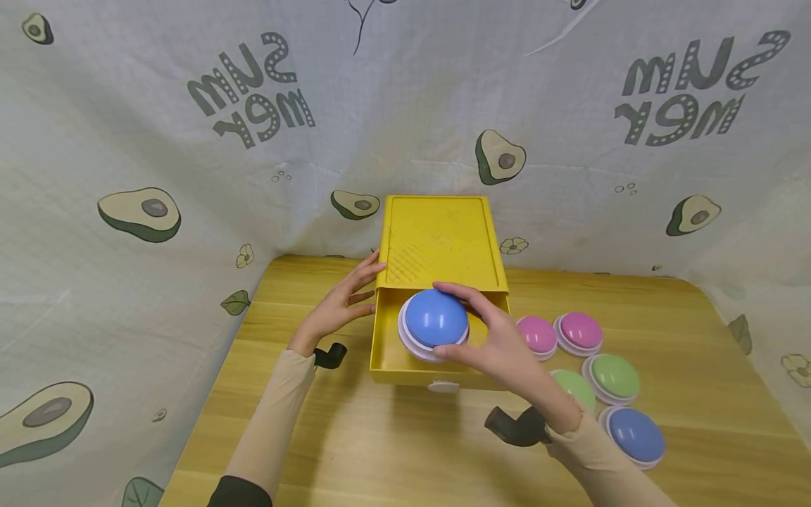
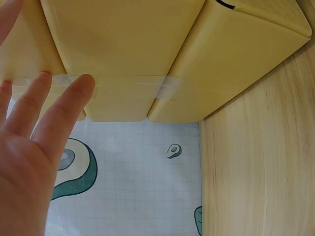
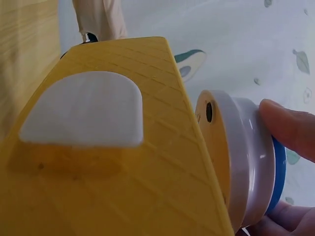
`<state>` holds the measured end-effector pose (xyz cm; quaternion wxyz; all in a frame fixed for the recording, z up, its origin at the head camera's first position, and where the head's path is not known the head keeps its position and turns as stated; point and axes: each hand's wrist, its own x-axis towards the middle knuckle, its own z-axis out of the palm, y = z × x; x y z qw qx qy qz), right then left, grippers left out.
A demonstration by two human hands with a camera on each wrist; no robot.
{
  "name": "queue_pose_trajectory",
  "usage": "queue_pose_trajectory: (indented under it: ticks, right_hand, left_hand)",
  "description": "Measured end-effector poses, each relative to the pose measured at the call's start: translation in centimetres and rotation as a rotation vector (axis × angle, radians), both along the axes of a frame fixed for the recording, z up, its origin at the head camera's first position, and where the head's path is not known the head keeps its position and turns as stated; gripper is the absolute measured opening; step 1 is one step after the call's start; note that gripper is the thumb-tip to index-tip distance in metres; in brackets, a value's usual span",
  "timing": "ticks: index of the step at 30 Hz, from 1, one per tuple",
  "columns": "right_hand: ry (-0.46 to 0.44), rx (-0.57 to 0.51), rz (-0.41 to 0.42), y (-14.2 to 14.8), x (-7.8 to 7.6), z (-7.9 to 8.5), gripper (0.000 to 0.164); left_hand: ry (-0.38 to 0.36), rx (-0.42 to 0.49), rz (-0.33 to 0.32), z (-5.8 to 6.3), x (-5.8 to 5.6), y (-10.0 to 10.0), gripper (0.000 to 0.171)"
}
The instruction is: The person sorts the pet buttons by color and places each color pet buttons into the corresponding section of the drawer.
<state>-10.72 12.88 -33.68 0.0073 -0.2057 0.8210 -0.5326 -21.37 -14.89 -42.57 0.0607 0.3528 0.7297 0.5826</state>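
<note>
A blue push button (image 1: 437, 318) with a white round base is held in my right hand (image 1: 503, 345), thumb and fingers about its rim. It is over the pulled-out drawer (image 1: 402, 377) of a yellow box (image 1: 443, 239). In the right wrist view the button (image 3: 253, 152) shows edge-on beyond the drawer front (image 3: 162, 182), its underside partly visible. My left hand (image 1: 338, 310) has its fingers extended against the box's left side. In the left wrist view, fingertips (image 2: 84, 83) lie at the taped yellow side panels (image 2: 123, 44).
To the right on the wooden table (image 1: 697, 338) are two pink buttons (image 1: 581, 329), two green buttons (image 1: 614, 375), one partly behind my right arm, and another blue button (image 1: 636, 434). A patterned sheet (image 1: 405, 91) hangs behind the box. The drawer has a white handle (image 1: 443, 386).
</note>
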Motion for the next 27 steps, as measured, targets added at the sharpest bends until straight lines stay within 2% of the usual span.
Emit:
queue_pose_trajectory:
  ticks: [7, 14, 20, 27]
  right_hand:
    - [0.016, 0.046, 0.034, -1.6, -0.6, -0.1, 0.075]
    - [-0.001, 0.086, 0.062, -2.4, -1.1, -0.5, 0.073]
    - [-0.032, 0.120, 0.088, -2.8, -1.2, -0.6, 0.073]
    - [-0.044, 0.149, 0.103, -3.0, -1.4, -0.8, 0.074]
  left_hand:
    - [-0.023, -0.002, 0.014, 0.3, 0.2, 0.1, 0.067]
    - [-0.029, 0.000, -0.003, 2.0, 1.2, 0.4, 0.064]
    - [-0.033, -0.004, 0.010, 0.3, 0.2, 0.3, 0.067]
    - [-0.013, 0.016, -0.006, -0.2, 0.0, 0.0, 0.066]
